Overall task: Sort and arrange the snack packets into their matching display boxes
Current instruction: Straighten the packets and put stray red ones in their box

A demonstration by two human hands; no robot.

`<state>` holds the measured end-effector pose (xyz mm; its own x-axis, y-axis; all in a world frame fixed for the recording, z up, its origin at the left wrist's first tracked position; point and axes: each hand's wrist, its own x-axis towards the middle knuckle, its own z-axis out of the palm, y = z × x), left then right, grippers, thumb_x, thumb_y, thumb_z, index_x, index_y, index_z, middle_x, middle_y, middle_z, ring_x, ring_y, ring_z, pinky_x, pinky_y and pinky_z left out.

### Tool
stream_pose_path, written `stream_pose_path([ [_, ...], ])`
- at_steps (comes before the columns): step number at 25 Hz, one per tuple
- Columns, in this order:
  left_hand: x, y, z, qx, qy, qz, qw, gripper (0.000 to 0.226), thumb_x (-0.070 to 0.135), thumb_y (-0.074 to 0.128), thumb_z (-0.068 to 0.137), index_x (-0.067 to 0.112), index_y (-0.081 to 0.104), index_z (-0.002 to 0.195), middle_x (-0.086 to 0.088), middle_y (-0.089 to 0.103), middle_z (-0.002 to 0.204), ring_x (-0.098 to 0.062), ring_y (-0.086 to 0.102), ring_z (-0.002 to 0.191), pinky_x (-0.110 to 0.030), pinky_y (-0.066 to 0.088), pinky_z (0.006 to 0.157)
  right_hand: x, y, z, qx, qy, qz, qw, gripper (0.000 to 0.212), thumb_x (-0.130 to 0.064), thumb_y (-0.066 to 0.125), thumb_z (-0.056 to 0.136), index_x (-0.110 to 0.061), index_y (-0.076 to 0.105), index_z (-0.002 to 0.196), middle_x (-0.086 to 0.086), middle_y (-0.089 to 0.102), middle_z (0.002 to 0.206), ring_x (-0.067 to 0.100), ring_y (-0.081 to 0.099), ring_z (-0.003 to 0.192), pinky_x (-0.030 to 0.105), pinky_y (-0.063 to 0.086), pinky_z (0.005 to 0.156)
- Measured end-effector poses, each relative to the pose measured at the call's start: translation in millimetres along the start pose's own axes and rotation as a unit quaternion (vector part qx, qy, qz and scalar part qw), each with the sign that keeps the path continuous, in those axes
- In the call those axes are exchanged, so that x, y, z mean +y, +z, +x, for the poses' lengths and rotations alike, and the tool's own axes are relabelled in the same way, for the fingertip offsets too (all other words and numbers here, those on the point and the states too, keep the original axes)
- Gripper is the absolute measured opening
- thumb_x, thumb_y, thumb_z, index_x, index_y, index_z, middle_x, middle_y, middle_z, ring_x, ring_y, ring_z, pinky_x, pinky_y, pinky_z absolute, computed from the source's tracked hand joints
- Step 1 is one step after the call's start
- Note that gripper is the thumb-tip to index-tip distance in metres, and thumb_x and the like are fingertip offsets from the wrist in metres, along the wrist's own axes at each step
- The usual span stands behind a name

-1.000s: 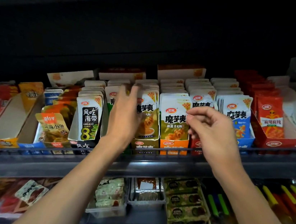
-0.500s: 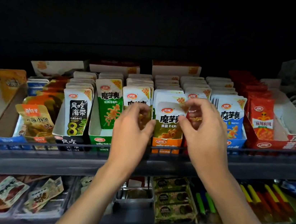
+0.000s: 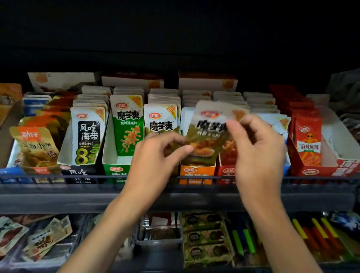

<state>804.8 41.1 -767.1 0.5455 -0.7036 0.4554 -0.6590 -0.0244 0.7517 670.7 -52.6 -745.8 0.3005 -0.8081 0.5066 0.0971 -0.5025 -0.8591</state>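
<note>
- While both hands are up at the shelf [image 3: 315, 195], an olive-and-orange packet [image 3: 209, 131] hangs in the air just above the orange box [image 3: 196, 172], mid-row.
- Left hand [image 3: 155, 158] pinches the packet's lower left edge between thumb and fingers.
- Right hand [image 3: 259, 156] pinches its upper right corner, other fingers loosely curled.
- Green box [image 3: 115, 169], left of the hands, holds a row of upright green packets [image 3: 126, 124].
- Black box [image 3: 78, 172], further left, is stuffed with white-and-black packets [image 3: 88, 133].
- Big red box [image 3: 331, 165] on the right has red packets [image 3: 308, 142] stacked along its left side.
</note>
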Motion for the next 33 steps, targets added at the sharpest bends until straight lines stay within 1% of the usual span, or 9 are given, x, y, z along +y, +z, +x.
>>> stream_pose_path([
  [3, 28.0, -20.3, -2.2, -0.061, -0.012, -0.144, 0.988, 0.017, 0.030, 0.069, 0.079, 0.014, 0.071, 0.085, -0.003, 0.073, 0.079, -0.015, 0.068, 0.073, -0.027, 0.052, 0.061, -16.5, -8.2, 2.9, 0.018, -0.012, 0.049, 0.999, 0.019, -0.022, 0.057, 0.098, -0.011, 0.067, 0.086, -0.006, 0.066, 0.072, 0.004, 0.061, 0.065, 0.021, 0.050, 0.055],
  [5, 40.0, -33.5, -5.5, -0.110, -0.023, -0.211, 0.971, 0.025, 0.027, 0.069, 0.078, 0.003, 0.067, 0.080, -0.029, 0.063, 0.075, -0.031, 0.054, 0.058, -0.027, 0.039, 0.049, -18.2, -9.6, 1.2, -0.004, 0.014, 0.076, 0.997, 0.023, -0.024, 0.057, 0.097, -0.007, 0.065, 0.083, -0.008, 0.058, 0.059, 0.005, 0.049, 0.051, 0.019, 0.039, 0.046],
  [7, 42.9, -39.9, -9.5, -0.139, -0.034, -0.221, 0.965, 0.028, 0.029, 0.069, 0.080, 0.002, 0.063, 0.076, -0.038, 0.051, 0.069, -0.031, 0.041, 0.052, -0.023, 0.030, 0.044, -17.1, -10.2, -1.3, -0.037, 0.035, 0.098, 0.994, 0.026, -0.024, 0.058, 0.097, -0.004, 0.064, 0.082, -0.002, 0.054, 0.055, 0.007, 0.044, 0.047, 0.021, 0.035, 0.043],
  [13, 42.1, -42.8, -11.8, -0.167, -0.061, -0.248, 0.952, 0.019, 0.028, 0.065, 0.079, 0.008, 0.067, 0.078, -0.016, 0.058, 0.065, -0.021, 0.043, 0.050, -0.019, 0.031, 0.038, -24.6, -9.7, -4.7, -0.051, 0.024, 0.115, 0.992, 0.024, -0.019, 0.060, 0.095, 0.000, 0.066, 0.081, 0.017, 0.056, 0.059, 0.011, 0.043, 0.044, 0.021, 0.034, 0.040],
  [16, 42.6, -43.8, -11.1, -0.153, -0.060, -0.237, 0.957, 0.015, 0.028, 0.065, 0.079, 0.012, 0.066, 0.077, -0.008, 0.061, 0.064, -0.016, 0.046, 0.050, -0.021, 0.031, 0.041, -25.4, -7.5, -4.9, -0.053, 0.011, 0.096, 0.994, 0.023, -0.019, 0.061, 0.095, -0.004, 0.066, 0.078, 0.004, 0.056, 0.054, 0.007, 0.044, 0.044, 0.020, 0.034, 0.041],
  [18, 43.4, -45.1, -10.3, -0.122, -0.059, -0.231, 0.964, 0.013, 0.025, 0.066, 0.078, 0.012, 0.065, 0.075, -0.004, 0.062, 0.062, -0.012, 0.048, 0.050, -0.018, 0.033, 0.043, -24.5, -5.3, -6.5, -0.074, -0.002, 0.069, 0.995, 0.023, -0.019, 0.061, 0.095, -0.006, 0.066, 0.077, -0.012, 0.056, 0.052, 0.002, 0.049, 0.046, 0.015, 0.037, 0.044],
  [21, 45.0, -48.9, -8.8, -0.077, -0.056, -0.213, 0.972, 0.010, 0.015, 0.068, 0.078, 0.011, 0.064, 0.070, 0.006, 0.062, 0.055, 0.000, 0.050, 0.046, -0.009, 0.034, 0.043, -24.9, -0.3, -10.4, -0.098, -0.019, 0.035, 0.994, 0.022, -0.023, 0.061, 0.094, -0.012, 0.069, 0.077, -0.016, 0.058, 0.056, -0.001, 0.054, 0.054, 0.013, 0.039, 0.051],
  [27, 18.2, -58.1, 14.3, 0.179, -0.034, -0.146, 0.972, 0.013, 0.012, 0.066, 0.088, 0.019, 0.067, 0.077, 0.017, 0.064, 0.058, 0.003, 0.054, 0.053, -0.013, 0.041, 0.048, -17.1, -2.5, -5.5, -0.021, 0.049, 0.035, 0.998, 0.017, -0.027, 0.057, 0.095, -0.023, 0.071, 0.086, -0.008, 0.060, 0.065, 0.007, 0.053, 0.060, 0.034, 0.051, 0.063],
  [33, -14.7, -30.8, 34.9, 0.148, -0.071, -0.074, 0.984, 0.011, 0.015, 0.066, 0.088, 0.019, 0.069, 0.079, 0.004, 0.066, 0.067, -0.005, 0.059, 0.057, -0.022, 0.051, 0.058, -1.1, -4.6, -1.5, -0.025, 0.070, 0.039, 0.996, 0.018, -0.021, 0.054, 0.097, -0.020, 0.070, 0.089, -0.004, 0.064, 0.074, 0.005, 0.051, 0.058, 0.017, 0.043, 0.054],
])
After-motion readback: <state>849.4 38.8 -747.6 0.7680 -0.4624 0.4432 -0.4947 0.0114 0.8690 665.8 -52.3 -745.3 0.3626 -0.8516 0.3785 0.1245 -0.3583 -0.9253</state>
